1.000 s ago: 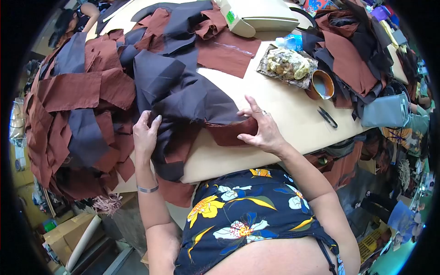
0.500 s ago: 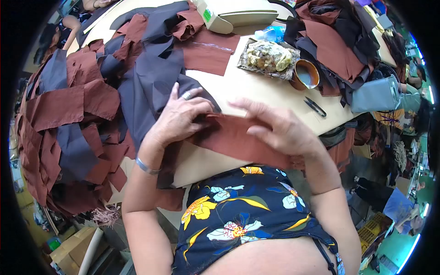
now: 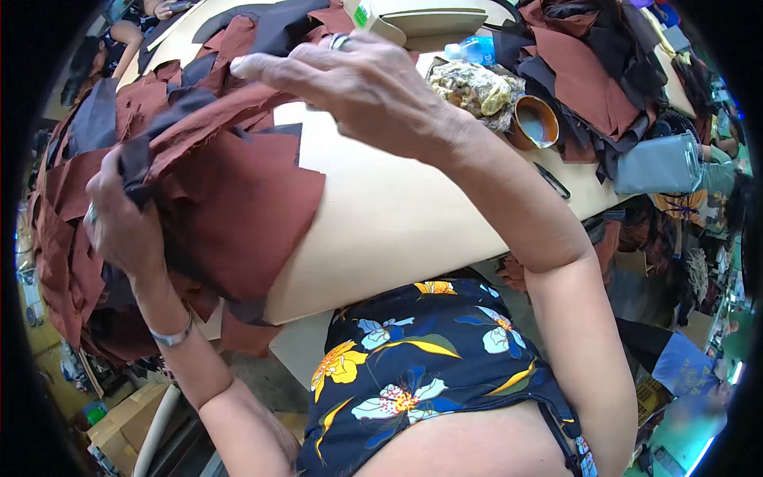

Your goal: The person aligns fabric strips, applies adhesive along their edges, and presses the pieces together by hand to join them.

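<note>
A reddish-brown cloth piece (image 3: 238,207) with dark cloth along it hangs over the left side of the table. My left hand (image 3: 123,219), with a metal bangle at its wrist, is closed around a dark, bunched part of it. Across the table reaches my right hand (image 3: 366,91), a ring on one finger. Its fingers are closed at the upper end of the cloth's raised edge, the fingertips partly hidden by the hand. Between the hands the edge runs slanting upward to the right.
Brown and dark cloth pieces (image 3: 67,230) are heaped at left. Another cloth stack (image 3: 580,79) lies at back right. Near it are a brown bowl (image 3: 548,135), a plastic bottle (image 3: 478,50), black thread snips (image 3: 552,181) and an open box (image 3: 433,28). Another person's arm (image 3: 127,48) shows top left.
Both hands have moved left from the table's middle, the right one also farther back. Brown cloth from near the front edge is now lifted at left, baring pale tabletop.
</note>
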{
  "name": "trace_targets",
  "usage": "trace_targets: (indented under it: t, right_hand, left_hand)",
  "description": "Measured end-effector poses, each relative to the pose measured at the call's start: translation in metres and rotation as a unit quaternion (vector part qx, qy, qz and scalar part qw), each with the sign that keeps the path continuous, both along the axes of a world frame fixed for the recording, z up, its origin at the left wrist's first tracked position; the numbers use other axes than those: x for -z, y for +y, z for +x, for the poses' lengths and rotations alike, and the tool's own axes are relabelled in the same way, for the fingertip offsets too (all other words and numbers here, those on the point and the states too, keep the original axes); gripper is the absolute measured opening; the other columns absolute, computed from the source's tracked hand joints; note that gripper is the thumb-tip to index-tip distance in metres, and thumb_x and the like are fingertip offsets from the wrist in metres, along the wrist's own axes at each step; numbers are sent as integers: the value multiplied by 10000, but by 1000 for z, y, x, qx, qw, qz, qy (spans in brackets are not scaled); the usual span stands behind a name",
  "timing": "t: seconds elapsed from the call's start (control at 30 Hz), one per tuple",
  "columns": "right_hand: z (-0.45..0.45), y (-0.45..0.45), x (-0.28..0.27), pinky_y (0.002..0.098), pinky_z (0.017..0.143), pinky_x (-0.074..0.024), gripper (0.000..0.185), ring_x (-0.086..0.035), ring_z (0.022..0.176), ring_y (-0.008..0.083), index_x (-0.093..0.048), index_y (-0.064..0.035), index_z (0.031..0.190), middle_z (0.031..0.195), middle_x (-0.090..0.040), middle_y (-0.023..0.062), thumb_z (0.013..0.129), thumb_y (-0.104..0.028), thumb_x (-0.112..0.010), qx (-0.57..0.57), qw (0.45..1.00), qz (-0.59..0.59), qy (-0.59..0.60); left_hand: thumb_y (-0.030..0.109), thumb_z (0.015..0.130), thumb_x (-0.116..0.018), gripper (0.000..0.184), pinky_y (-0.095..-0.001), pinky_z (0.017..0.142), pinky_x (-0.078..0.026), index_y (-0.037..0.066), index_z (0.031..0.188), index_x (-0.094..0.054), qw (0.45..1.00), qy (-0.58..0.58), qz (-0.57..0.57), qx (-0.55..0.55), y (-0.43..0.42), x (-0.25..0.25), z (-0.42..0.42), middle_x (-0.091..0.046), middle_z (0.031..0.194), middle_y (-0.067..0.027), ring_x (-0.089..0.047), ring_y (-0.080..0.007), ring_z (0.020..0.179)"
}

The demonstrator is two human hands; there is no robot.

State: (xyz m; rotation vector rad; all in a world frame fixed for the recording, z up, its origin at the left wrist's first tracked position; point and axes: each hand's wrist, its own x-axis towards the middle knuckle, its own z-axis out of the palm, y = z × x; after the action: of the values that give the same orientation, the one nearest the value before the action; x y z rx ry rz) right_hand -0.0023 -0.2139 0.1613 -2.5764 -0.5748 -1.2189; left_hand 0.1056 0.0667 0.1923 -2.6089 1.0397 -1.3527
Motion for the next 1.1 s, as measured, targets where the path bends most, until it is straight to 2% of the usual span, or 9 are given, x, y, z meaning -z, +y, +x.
trace_targets:
  t: [0.07, 0.17, 0.2, 0.37, 0.5, 0.73, 0.9, 1.0, 1.1]
  right_hand:
    - [-3, -16, 16, 310, 688, -390, 473, -557, 707, 127, -511, -248, 1281, 759, -530, -38, 815, -183, -550, 50, 990, -74, -105]
    - [-44, -46, 77, 305, 786, -349, 558, -521, 749, 138, -478, -221, 1336, 777, -526, -36, 790, -118, -525, 121, 984, -128, 38]
    - [-62, -54, 100, 306, 802, -349, 560, -543, 799, 143, -486, -189, 1331, 808, -555, -25, 781, -92, -516, 133, 980, -124, 81]
    - [-154, -65, 168, 329, 852, -356, 522, -548, 770, 139, -555, -169, 1263, 777, -584, -22, 768, -5, -523, 176, 958, -5, 228]
    - [-174, -74, 160, 342, 864, -371, 485, -572, 799, 148, -590, -160, 1210, 768, -608, -15, 765, 21, -524, 202, 953, 27, 225]
    - [-188, -101, 98, 340, 882, -379, 456, -600, 927, 203, -608, -113, 1141, 1038, -652, 50, 719, 52, -554, 285, 949, 2, 132]
    - [-204, -148, 70, 378, 786, -435, 431, -593, 945, 259, -576, -73, 1139, 1040, -639, 89, 723, 38, -583, 361, 903, 136, 190]
    - [-207, -145, 69, 383, 786, -441, 433, -592, 936, 273, -560, -71, 1146, 1014, -636, 103, 728, 39, -581, 357, 907, 64, 216]
    - [-219, -141, 86, 390, 776, -454, 415, -590, 922, 288, -556, -71, 1135, 977, -633, 108, 736, 42, -571, 407, 885, 126, 190]
  left_hand:
    - [253, 824, -591, 429, -393, 773, -439, 217, 1245, -516, 993, -84, 56, 63, -14, 6, -23, -572, 1007, -23, -588, -187, 906]
    - [217, 830, -541, 478, -372, 761, -421, 235, 1304, -482, 956, -21, 272, 107, -28, 81, -63, -502, 929, -20, -523, -164, 773]
    - [185, 820, -513, 483, -356, 742, -416, 231, 1300, -488, 949, 108, 257, 148, -44, 103, -83, -507, 1006, -17, -525, -146, 771]
    - [140, 812, -475, 469, -319, 751, -411, 157, 1279, -512, 904, 259, 234, 248, -66, 160, -136, -514, 1115, -52, -549, -152, 790]
    - [159, 810, -490, 439, -299, 683, -408, 162, 1247, -538, 882, 259, 237, 313, -68, 170, -140, -524, 1117, -32, -556, -134, 741]
    - [160, 813, -491, 426, -289, 635, -391, 141, 1236, -534, 890, 252, 237, 297, -87, 174, -146, -531, 1136, -42, -547, -128, 716]
    - [147, 800, -494, 456, -290, 647, -396, 178, 1253, -524, 887, 254, 233, 306, -90, 174, -148, -537, 1140, -55, -541, -132, 712]
    - [140, 802, -489, 453, -292, 646, -396, 172, 1253, -522, 879, 262, 236, 321, -85, 172, -146, -535, 1134, -60, -545, -138, 721]
    - [124, 799, -489, 448, -319, 700, -405, 165, 1243, -527, 870, 295, 249, 308, -85, 169, -148, -524, 1154, -66, -554, -157, 771]
